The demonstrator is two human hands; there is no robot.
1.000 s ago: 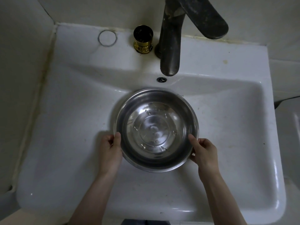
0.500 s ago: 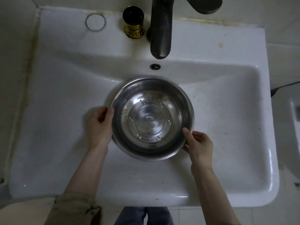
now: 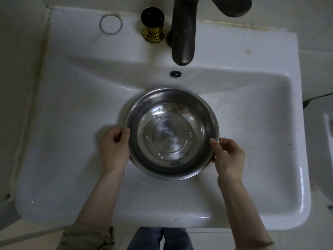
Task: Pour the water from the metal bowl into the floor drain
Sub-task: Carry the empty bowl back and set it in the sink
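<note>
Both hands are gripping the metal bowl [image 3: 172,134] by its rim, the left hand [image 3: 114,150] on its left side and the right hand [image 3: 228,156] on its right, holding it level with water inside over the white sink [image 3: 72,105] below the dark faucet [image 3: 183,33].

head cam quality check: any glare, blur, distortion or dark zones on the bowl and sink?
Head view: dim, flat light overall; small specular highlights on the sink front rim and inside the metal bowl; slight motion blur on the bowl's far rim; soft shadow left of the bowl by the left hand; right hand sharp; wide-angle bending at the sink edges; faucet dark, little detail.
</note>
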